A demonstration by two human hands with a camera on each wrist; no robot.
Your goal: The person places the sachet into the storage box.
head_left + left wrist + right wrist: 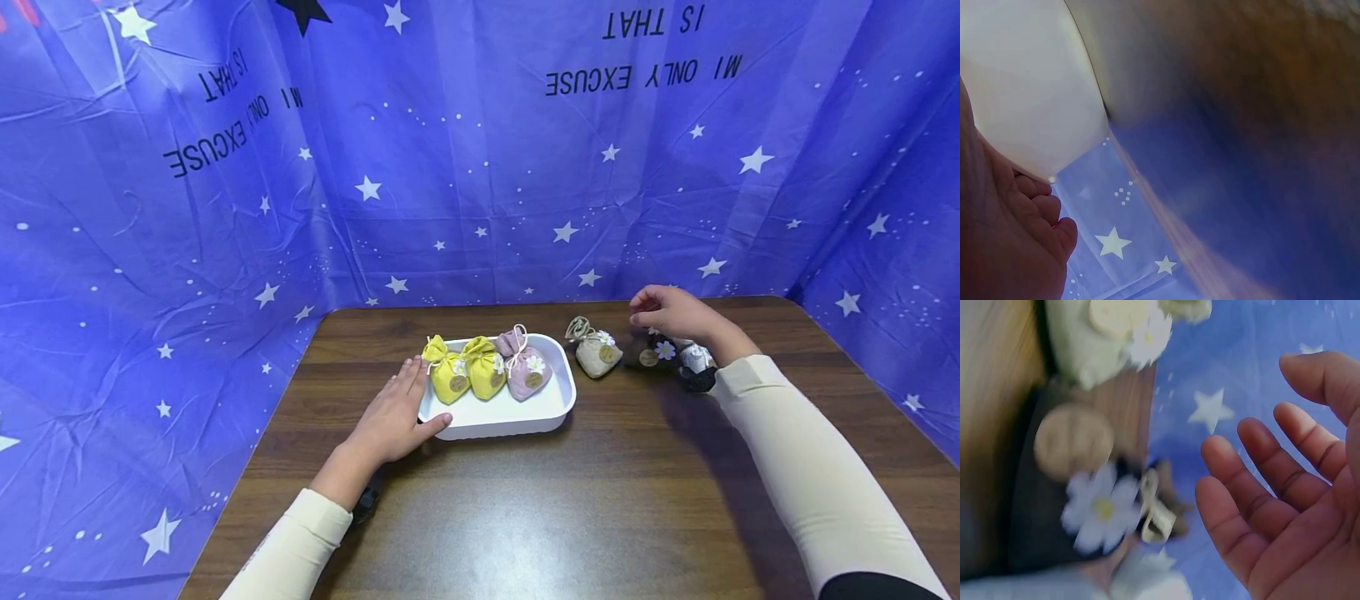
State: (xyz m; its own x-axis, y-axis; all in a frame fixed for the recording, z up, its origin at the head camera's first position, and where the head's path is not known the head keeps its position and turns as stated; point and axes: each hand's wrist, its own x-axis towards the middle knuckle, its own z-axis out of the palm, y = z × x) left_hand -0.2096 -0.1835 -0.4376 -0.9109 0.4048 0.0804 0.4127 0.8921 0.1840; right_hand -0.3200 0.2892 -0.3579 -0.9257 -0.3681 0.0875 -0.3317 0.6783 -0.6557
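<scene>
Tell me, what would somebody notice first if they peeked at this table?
Probably the white tray in the middle of the brown table, holding two yellow pouches and a pink pouch in a row. The left hand rests against the tray's left edge. To the right, the right hand hovers open over a dark pouch, beside a beige pouch.

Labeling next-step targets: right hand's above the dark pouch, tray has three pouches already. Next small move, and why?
Probably lower the right hand and close its fingers on the dark pouch. That hand is open just above it, holding nothing. The left hand rests flat against the white tray, which holds three pouches with bare floor in front.
</scene>
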